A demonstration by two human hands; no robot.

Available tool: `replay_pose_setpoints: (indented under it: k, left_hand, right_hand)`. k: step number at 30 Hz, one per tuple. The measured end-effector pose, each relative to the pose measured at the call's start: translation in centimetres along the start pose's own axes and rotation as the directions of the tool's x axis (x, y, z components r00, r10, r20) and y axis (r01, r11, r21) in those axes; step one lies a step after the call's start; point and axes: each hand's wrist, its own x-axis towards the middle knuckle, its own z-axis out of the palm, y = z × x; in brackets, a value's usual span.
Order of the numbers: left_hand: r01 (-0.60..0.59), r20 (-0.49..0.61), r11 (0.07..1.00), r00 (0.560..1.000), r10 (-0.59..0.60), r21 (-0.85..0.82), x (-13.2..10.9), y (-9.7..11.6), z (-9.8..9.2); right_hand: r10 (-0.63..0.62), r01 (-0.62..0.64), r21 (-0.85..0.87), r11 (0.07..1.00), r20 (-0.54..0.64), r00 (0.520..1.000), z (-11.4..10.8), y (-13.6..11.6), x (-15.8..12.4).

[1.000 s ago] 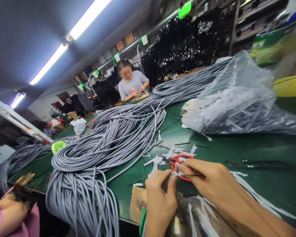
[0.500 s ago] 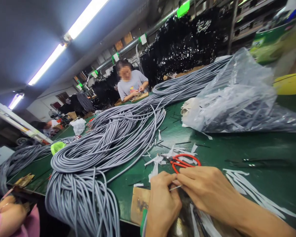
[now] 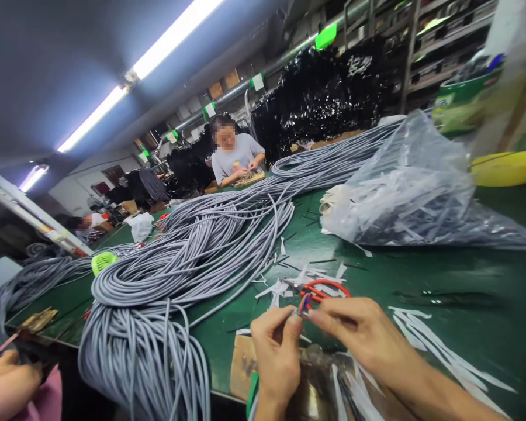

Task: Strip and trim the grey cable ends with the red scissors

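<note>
In the middle foreground, my left hand [image 3: 277,354] is closed in a pinch on a grey cable end. Thin coloured wires [image 3: 305,302], blue and orange among them, stick out from that end. My right hand [image 3: 363,330] pinches the wires at their tips, its fingers close to those of my left. Just behind both hands lie red-handled scissors [image 3: 328,287] among white strips [image 3: 280,289]. Under my hands sits a wooden block [image 3: 244,359], partly hidden, with more strips and a dark slim tool [image 3: 348,394] beside it.
Large coils of grey cable [image 3: 179,257] cover the left and centre of the green table [image 3: 442,269]. A clear plastic bag of white scraps [image 3: 403,199], a yellow bowl [image 3: 508,168] and black-handled tools [image 3: 447,299] are at right. A co-worker [image 3: 236,155] sits opposite; another person's arm [image 3: 9,380] shows at lower left.
Coloured wires now show between my fingertips, where they were hidden before. My left hand has turned a little and my hands have drawn slightly apart. The whole view has shifted slightly.
</note>
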Motion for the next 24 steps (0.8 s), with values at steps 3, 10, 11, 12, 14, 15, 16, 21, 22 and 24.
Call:
replay_pose_setpoints:
  k: [3,10,11,12,14,15,16,21,22,24]
  left_hand:
    - [0.106,-0.087,0.991,0.99,-0.113,-0.084,0.2,0.0,0.6]
    - [0.298,0.075,0.886,0.954,-0.291,-0.354,1.4,0.2,0.3]
    - [0.324,0.103,0.856,0.945,-0.309,-0.403,1.5,0.2,0.2]
    - [0.346,0.123,0.826,0.937,-0.327,-0.444,1.5,0.2,0.1]
    - [0.371,0.145,0.783,0.927,-0.347,-0.499,1.4,0.3,0.1]
    - [0.375,0.154,0.772,0.925,-0.348,-0.513,1.3,0.4,0.1]
    - [0.378,0.168,0.765,0.924,-0.342,-0.522,1.2,0.4,0.2]
    - [0.359,0.241,0.758,0.933,-0.268,-0.545,0.9,-0.4,0.0]
    - [0.348,0.251,0.766,0.936,-0.247,-0.541,0.9,-0.6,-0.1]
    - [0.311,0.262,0.793,0.945,-0.197,-0.524,0.8,-1.1,-0.4]
  right_hand:
    - [-0.332,0.301,-0.216,0.929,-0.124,0.935,1.0,0.2,-1.3]
    - [-0.275,0.278,-0.415,0.866,0.066,0.959,-0.5,1.2,-0.3]
    - [-0.236,0.246,-0.427,0.87,0.077,0.969,-1.0,1.2,-0.1]
    - [-0.2,0.223,-0.436,0.872,0.097,0.975,-1.6,1.3,0.0]
    - [-0.143,0.193,-0.445,0.875,0.144,0.979,-2.4,1.8,-0.2]
    - [-0.122,0.185,-0.445,0.877,0.167,0.978,-2.8,2.2,-0.5]
    - [-0.111,0.182,-0.442,0.878,0.181,0.977,-3.2,2.6,-0.9]
    - [-0.132,0.156,-0.626,0.764,0.086,0.988,-6.5,6.0,-2.8]
    - [-0.134,0.134,-0.708,0.694,0.056,0.989,-7.7,6.5,-3.1]
    - [-0.114,0.068,-0.773,0.631,-0.005,0.993,-10.2,7.2,-3.7]
